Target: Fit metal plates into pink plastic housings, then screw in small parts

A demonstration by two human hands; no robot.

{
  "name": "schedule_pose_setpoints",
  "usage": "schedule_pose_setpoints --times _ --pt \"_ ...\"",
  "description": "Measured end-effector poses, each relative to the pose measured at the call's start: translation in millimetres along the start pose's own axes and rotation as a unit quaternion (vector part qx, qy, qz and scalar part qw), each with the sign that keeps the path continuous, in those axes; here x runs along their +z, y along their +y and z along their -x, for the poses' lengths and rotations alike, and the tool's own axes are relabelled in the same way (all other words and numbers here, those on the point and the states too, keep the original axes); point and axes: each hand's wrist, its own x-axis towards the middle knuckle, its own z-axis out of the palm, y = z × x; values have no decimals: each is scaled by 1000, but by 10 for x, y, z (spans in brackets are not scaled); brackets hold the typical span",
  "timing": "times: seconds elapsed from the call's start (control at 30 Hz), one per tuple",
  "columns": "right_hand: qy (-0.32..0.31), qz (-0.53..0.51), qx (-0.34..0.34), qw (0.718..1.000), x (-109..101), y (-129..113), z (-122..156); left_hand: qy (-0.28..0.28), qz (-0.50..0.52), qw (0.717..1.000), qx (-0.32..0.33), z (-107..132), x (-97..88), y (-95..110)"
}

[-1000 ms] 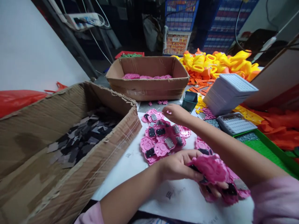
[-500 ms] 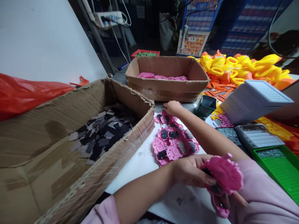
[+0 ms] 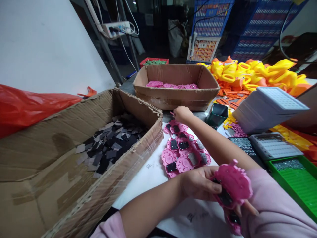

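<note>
My left hand is closed around pink plastic toy shells, at least two, one above the other, with black rectangular pads on them. My right arm crosses beyond it, and my right hand is closed at the far end of a spread of pink shells in front of the small carton. A pink tip pokes out from its fingers; the rest of that piece is hidden. Several shells in the spread carry black or grey pads.
A large carton of black and grey squares stands left. Behind my right hand is a carton holding pink shells. To the right are a dark green cup, white stacked trays, a green tray and yellow toys.
My left hand has shifted slightly left, and the shells in it are tilted a little differently. My right hand stays at the far end of the spread, a pink tip now showing at its fingers.
</note>
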Motion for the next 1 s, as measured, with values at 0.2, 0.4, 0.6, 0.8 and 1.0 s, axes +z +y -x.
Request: schedule_pose_setpoints --times 0.2,0.4,0.6,0.8,1.0 --pt "32 -12 -3 999 -201 260 349 -11 -17 1000 -21 40 91 -91" --pt "29 -29 -47 998 -35 87 251 -104 -53 978 -173 43 -236 -259" --pt "16 -24 -34 999 181 -182 -82 -103 -93 965 -221 25 -435 -256" --pt "35 -105 -8 994 3 -196 33 -78 -58 980 -172 60 -268 -147" --pt "149 -275 32 949 -303 161 1124 -19 -37 996 -84 30 18 -14"
